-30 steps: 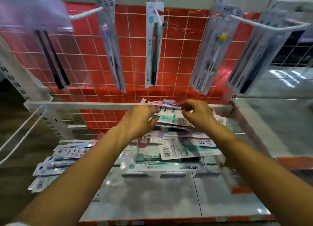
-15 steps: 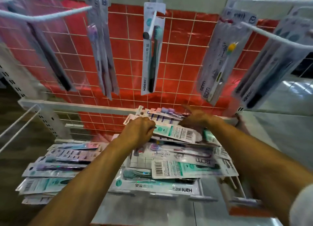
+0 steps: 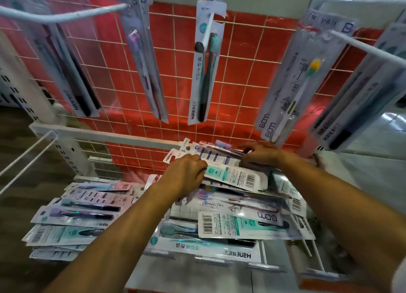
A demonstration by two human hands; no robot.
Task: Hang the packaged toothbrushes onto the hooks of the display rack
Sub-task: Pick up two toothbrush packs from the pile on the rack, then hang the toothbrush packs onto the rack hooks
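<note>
Stock on view: loose heap of packaged toothbrushes [image 3: 230, 207] piled on the lower shelf [image 3: 197, 275] of the display rack [image 3: 241, 62], a white wire grid over a red backing. Left hand [image 3: 186, 174], knuckles up and fingers curled, grips the near end of a teal-and-white pack [image 3: 237, 176] lying barcode side up at the top of the heap. Right hand [image 3: 261, 153] reaches over the far side of the same heap, fingers bent down onto the packs there; whether it pinches one or only presses on them cannot be told. Second pile of packs [image 3: 77, 218], mostly purple and teal, lies well to the left on the shelf, apart from both hands. Hanging stock above: teal brush pack [image 3: 206, 62] at centre on a hook [image 3: 208, 27], purple brush pack [image 3: 142, 57] to its left, dark brush pack [image 3: 72, 73] further left, yellow-tipped brush pack [image 3: 294, 82] to the right, and dark pack [image 3: 356, 95] at far right. Long white hook arm [image 3: 66, 16] at upper left. Empty wire hook [image 3: 28, 158] projects at lower left of the rack.
</note>
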